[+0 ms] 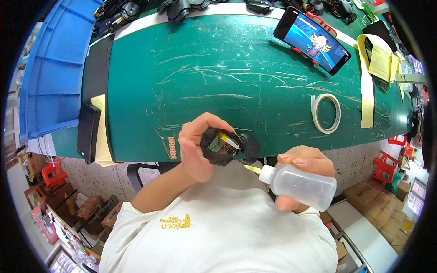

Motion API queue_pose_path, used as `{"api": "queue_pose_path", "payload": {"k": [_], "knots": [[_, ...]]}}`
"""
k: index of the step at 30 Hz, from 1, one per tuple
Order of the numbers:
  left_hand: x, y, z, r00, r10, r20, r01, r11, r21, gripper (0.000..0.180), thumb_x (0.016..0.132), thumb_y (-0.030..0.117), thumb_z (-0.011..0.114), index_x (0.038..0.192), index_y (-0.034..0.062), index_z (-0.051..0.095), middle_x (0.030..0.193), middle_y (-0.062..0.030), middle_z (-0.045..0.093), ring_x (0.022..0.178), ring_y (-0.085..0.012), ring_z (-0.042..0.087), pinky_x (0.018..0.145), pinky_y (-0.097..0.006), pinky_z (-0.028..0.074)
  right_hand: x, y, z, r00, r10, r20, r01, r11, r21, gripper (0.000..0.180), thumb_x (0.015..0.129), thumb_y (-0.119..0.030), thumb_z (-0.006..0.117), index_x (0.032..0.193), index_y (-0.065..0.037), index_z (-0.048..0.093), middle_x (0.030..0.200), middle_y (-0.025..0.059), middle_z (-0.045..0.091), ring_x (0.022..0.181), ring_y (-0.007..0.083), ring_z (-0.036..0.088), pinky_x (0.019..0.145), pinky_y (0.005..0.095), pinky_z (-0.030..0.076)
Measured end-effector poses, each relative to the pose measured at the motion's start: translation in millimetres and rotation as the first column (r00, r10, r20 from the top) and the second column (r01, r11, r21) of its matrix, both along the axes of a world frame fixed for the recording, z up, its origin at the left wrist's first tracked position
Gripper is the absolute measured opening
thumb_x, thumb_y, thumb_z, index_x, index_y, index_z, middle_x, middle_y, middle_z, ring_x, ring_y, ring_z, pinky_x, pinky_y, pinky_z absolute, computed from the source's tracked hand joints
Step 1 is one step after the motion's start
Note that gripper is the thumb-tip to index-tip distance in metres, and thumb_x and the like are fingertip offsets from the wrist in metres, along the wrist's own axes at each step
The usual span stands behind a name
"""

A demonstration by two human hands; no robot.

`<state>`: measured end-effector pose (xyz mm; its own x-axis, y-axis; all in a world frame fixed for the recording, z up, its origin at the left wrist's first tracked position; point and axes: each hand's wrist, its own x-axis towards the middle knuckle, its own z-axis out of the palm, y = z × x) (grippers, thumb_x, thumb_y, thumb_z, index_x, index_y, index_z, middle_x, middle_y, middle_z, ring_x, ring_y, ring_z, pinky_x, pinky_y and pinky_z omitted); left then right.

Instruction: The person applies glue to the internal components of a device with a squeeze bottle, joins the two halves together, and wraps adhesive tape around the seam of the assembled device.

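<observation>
My left hand (195, 150) is closed around a round black plastic housing (212, 157) that stands open toward me. Inside it a green circuit board (220, 146), thin wires and a silvery part show. A second dark round piece (250, 149) sits right beside the housing; whether the two are joined I cannot tell. In my right hand (314, 161) is a translucent squeeze bottle (304, 185) with a white cap, tipped on its side. Its yellowish nozzle (251, 169) points at the housing, a short distance away from it.
A phone (313, 41) leans in a red holder at the back right. Nearer lies a tape roll (326, 113). A blue bin (57, 68) and a black case (88, 132) stand at the left of the scratched green table (205, 82). Black devices (180, 9) line the far edge.
</observation>
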<state>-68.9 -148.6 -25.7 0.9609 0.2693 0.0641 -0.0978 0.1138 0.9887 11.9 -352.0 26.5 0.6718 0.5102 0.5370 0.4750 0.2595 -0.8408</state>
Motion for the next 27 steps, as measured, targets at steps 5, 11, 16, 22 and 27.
{"api": "queue_pose_path", "payload": {"k": [5,11,16,22,27], "knots": [[-0.6,-0.3,-1.1,1.0,0.016,-0.013,-0.017,0.998,-0.058,0.106,0.077,0.091,0.012,0.093,-0.0043,0.053,0.085,-0.0148,0.064,0.072,-0.0214,0.068,0.064,-0.03,0.057,-6.6,4.6,-6.5,0.999,-0.049,0.015,0.05,0.997,-0.064,0.074,0.056,-0.032,0.096,0.108,0.0,0.055,0.097,0.0147,0.063,0.084,0.0254,0.071,0.066,0.0324,0.062],[-0.2,-2.6,0.0,0.999,0.05,0.002,-0.05,0.995,-0.085,0.118,0.06,0.101,0.012,0.09,-0.0048,0.055,0.08,-0.0134,0.064,0.069,-0.0193,0.068,0.061,-0.028,0.057,-11.6,7.2,-18.4,0.996,-0.089,-0.007,0.089,0.995,0.044,0.074,0.059,-0.029,0.096,0.108,0.004,0.052,0.098,0.016,0.061,0.084,0.0271,0.071,0.068,0.0338,0.062],[-0.7,-1.5,-2.4,0.998,0.054,0.028,-0.052,0.996,-0.069,0.119,0.06,0.102,0.011,0.089,-0.0049,0.056,0.078,-0.0131,0.065,0.067,-0.0185,0.067,0.06,-0.027,0.056,-13.0,7.9,-20.0,0.999,-0.054,-0.001,0.054,0.997,0.057,0.073,0.06,-0.028,0.095,0.108,0.005,0.051,0.098,0.0164,0.06,0.083,0.0282,0.071,0.069,0.035,0.063],[0.4,-2.5,1.6,0.999,0.048,-0.007,-0.049,0.997,-0.067,0.12,0.059,0.102,0.007,0.087,-0.0033,0.056,0.078,-0.0129,0.066,0.068,-0.0166,0.066,0.061,-0.027,0.054,-14.3,17.2,-27.7,0.996,-0.092,0.003,0.092,0.993,0.08,0.071,0.063,-0.029,0.094,0.108,0.006,0.051,0.096,0.0167,0.063,0.082,0.0289,0.071,0.068,0.0345,0.062],[1.8,-0.8,6.6,0.998,0.045,-0.041,-0.046,0.999,-0.026,0.122,0.057,0.102,0.002,0.088,-0.0023,0.058,0.08,-0.0111,0.065,0.072,-0.0143,0.063,0.064,-0.025,0.051,-15.7,21.5,-32.3,0.996,-0.087,0.034,0.085,0.995,0.055,0.073,0.063,-0.03,0.093,0.108,0.007,0.05,0.096,0.0168,0.065,0.083,0.0294,0.071,0.069,0.0342,0.061]]}}
